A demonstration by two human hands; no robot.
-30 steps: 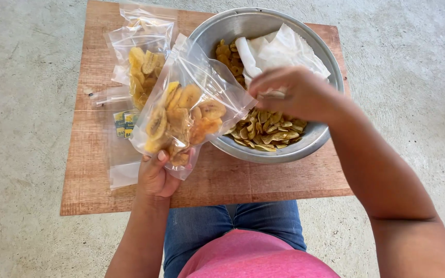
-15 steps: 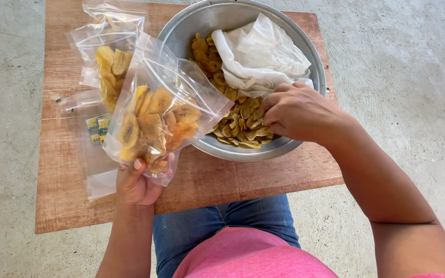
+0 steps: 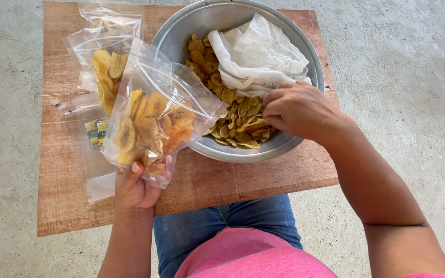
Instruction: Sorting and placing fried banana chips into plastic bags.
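My left hand (image 3: 136,186) grips the bottom of a clear plastic bag (image 3: 155,116) partly filled with yellow plantain chips, its mouth tilted toward a large metal bowl (image 3: 181,28). Loose chips (image 3: 233,118) and crumpled white paper (image 3: 256,54) lie in the bowl. Reaching into the bowl, my right hand (image 3: 300,109) has its fingers curled down among the chips beside the paper; what they hold is hidden.
The bowl stands on a small wooden table (image 3: 263,177) over a concrete floor. Filled clear bags of chips (image 3: 104,56) lie at the table's back left, with small labels (image 3: 96,133) and an empty bag (image 3: 99,183) beneath.
My right hand has dropped from beside the bag's mouth into the bowl among the chips. The left hand keeps holding the bag.
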